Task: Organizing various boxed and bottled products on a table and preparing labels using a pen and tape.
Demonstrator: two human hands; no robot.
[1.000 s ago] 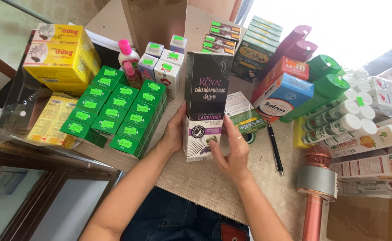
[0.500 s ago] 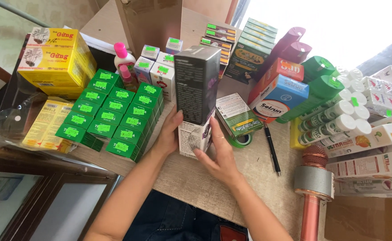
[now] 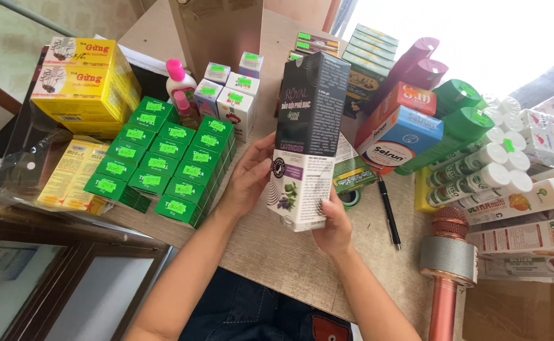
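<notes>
A tall carton (image 3: 307,139), black on its upper half and white below with a lavender picture, stands upright in both my hands above the wooden table (image 3: 271,246). My left hand (image 3: 250,175) grips its left side near the middle. My right hand (image 3: 334,222) cups its lower right corner from beneath. One edge of the carton faces me, so two of its faces show.
Several small green boxes (image 3: 163,164) lie in rows to the left, beside yellow boxes (image 3: 84,79). White bottles with green caps (image 3: 479,170), a blue-and-red box (image 3: 398,136), a black pen (image 3: 388,211) and a pink microphone (image 3: 447,265) crowd the right.
The carton has turned in my hands: first its front faced me, then a darker side, now an edge shows with two faces. My right hand slid lower under its corner.
</notes>
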